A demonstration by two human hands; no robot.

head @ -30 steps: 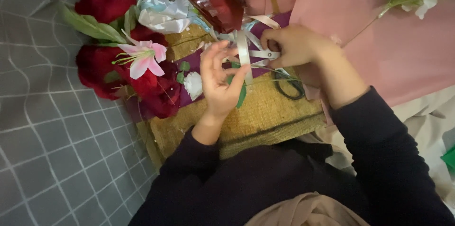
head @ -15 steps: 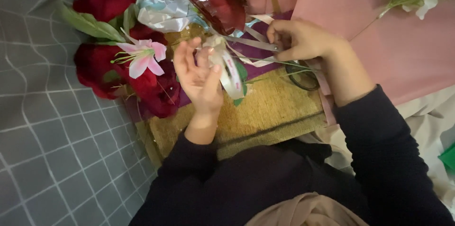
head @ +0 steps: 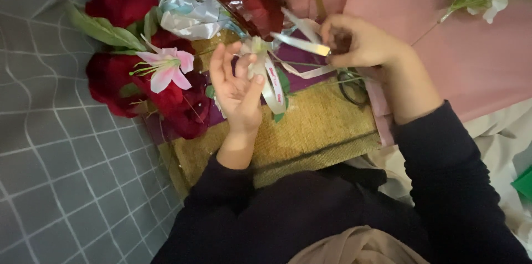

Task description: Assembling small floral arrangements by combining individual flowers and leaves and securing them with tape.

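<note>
Near the middle of the frame the left hand [head: 237,89] pinches a looped silver ribbon [head: 270,78] between thumb and fingertips, the other fingers spread. A strand of that ribbon runs up and right to the right hand [head: 360,42], which is closed around its end — both hands grip it. Below them lies a yellow woven mat [head: 318,125]. Red roses [head: 119,3] and a pink lily [head: 165,67] fill the upper left; black scissors [head: 354,86] lie just under the right hand.
</note>
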